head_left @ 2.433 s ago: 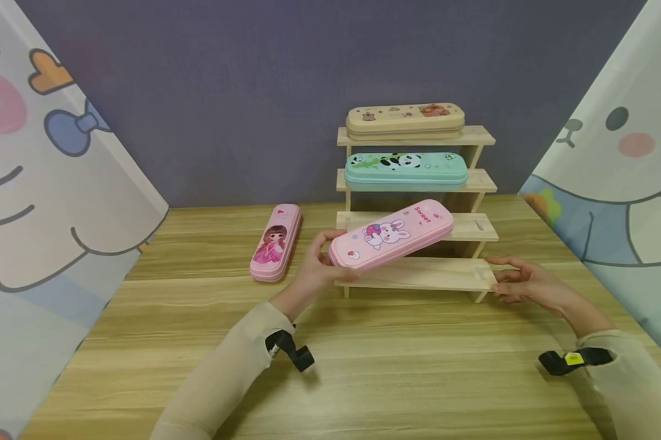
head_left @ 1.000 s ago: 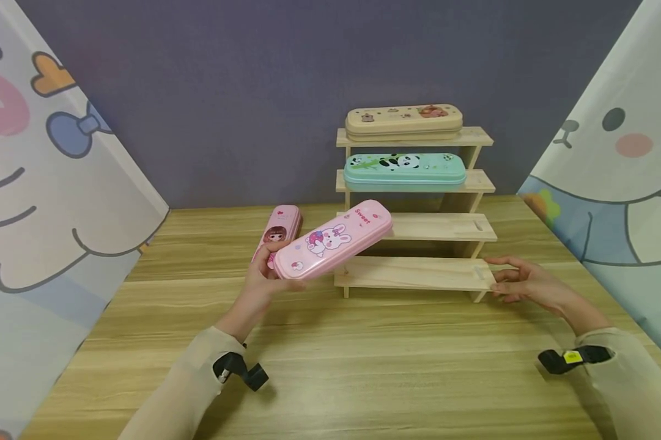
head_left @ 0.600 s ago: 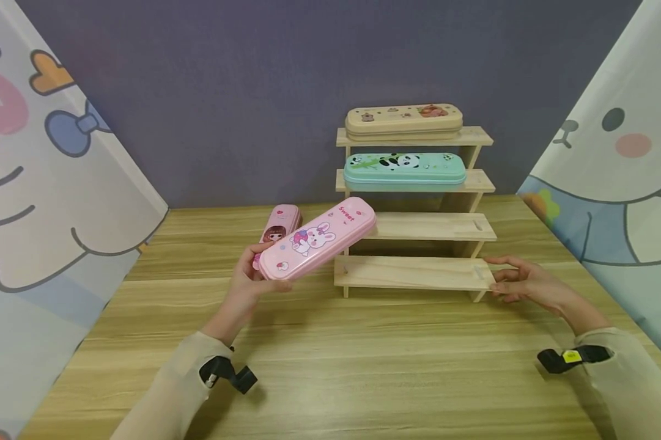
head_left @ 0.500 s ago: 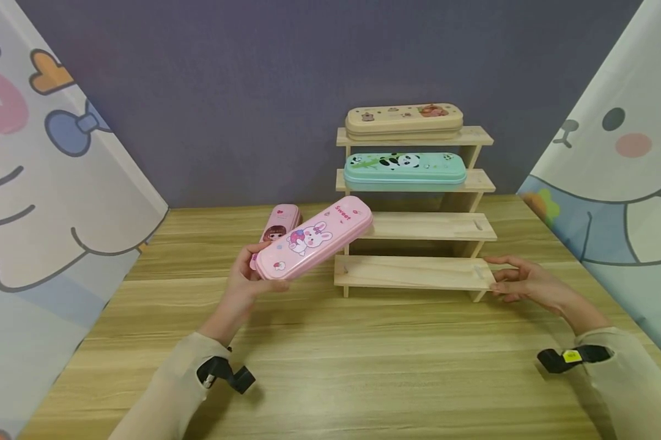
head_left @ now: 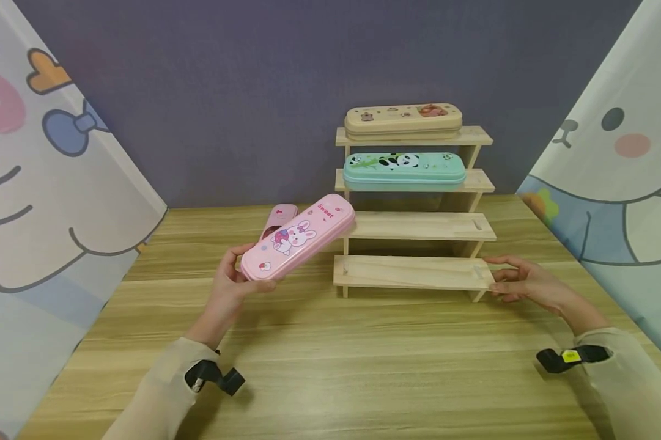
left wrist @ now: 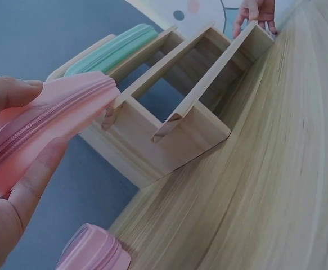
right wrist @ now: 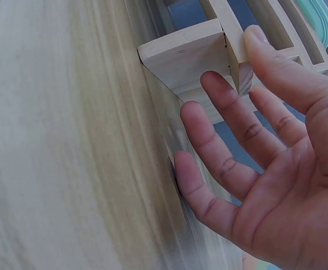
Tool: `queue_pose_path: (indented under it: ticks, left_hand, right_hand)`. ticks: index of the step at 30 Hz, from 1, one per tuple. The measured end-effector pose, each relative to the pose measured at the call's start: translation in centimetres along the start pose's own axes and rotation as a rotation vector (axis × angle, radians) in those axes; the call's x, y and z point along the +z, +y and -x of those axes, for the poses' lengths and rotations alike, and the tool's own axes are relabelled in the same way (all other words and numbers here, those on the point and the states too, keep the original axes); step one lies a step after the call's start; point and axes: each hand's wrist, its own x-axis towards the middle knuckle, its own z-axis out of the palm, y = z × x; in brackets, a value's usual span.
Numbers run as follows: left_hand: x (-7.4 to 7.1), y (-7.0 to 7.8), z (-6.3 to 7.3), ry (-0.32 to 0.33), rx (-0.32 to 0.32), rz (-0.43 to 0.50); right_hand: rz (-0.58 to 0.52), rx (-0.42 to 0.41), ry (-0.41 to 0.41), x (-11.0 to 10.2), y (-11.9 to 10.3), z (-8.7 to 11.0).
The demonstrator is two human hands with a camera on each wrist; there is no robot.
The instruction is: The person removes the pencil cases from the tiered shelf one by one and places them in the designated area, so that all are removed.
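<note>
Your left hand (head_left: pixel 227 288) grips the rabbit case (head_left: pixel 298 237) by its near end, thumb on one side and fingers on the other. The case is up in the air just left of the wooden rack (head_left: pixel 418 225), tilted, its far end rising toward the rack's left edge; whether it touches there you can't tell. Your right hand (head_left: pixel 525 284) pinches the right end of the rack's bottom board (head_left: pixel 413 272) between thumb and forefinger, the other fingers loosely bent.

The rabbit case will probably feel light and fairly stiff, with a smooth, slightly slippery lid. Held by one end, it may droop or twist; taking it nearer the middle, across the seam, should balance better.

Count four cases: two pink, one green, one cream. The doll case (head_left: pixel 280 215) lies on the surface (head_left: pixel 363 354) left of the rack, partly hidden; the green case (head_left: pixel 404 172) sits on the rack's second board from the top, the cream case (head_left: pixel 404 122) on its top one. There's one rack, with four boards.
</note>
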Motion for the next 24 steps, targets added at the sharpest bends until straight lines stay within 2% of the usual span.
queue_pose_path:
  ticks: [11,24]
  left_hand:
    - [-1.3,0.3,0.1,0.028,0.043,0.018]
    - [-2.7,1.0,-0.1,0.125,0.004,0.009]
  right_hand:
    - [-0.001,0.004,0.009,0.0,-0.1,0.0]
    - [-0.009,-0.002,0.01,-0.1,0.1,0.0]
